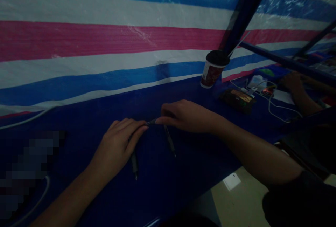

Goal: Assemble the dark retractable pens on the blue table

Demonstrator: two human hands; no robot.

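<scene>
Over the dark blue tabletop point(110, 199), my two hands meet at a thin dark pen point(151, 122), of which only a short middle stretch shows. Thumb and fingers of my left hand point(120, 141) are closed on its left end. My right hand point(181, 116) pinches the right end, its fingers curled. One dark pen point(134, 165) lies just below my left hand, its tip toward me and its upper part hidden by the hand. Another dark pen point(170, 141) slants below my right hand, its top end close under the fingers.
A lidded paper cup point(214, 69) stands at the back beside a blue metal post point(236, 20). To its right are a dark packet point(238, 101), white cables point(270, 106) and another person's hand point(294, 83). Striped sheeting point(105, 41) hangs behind the table. A pixelated patch is at left.
</scene>
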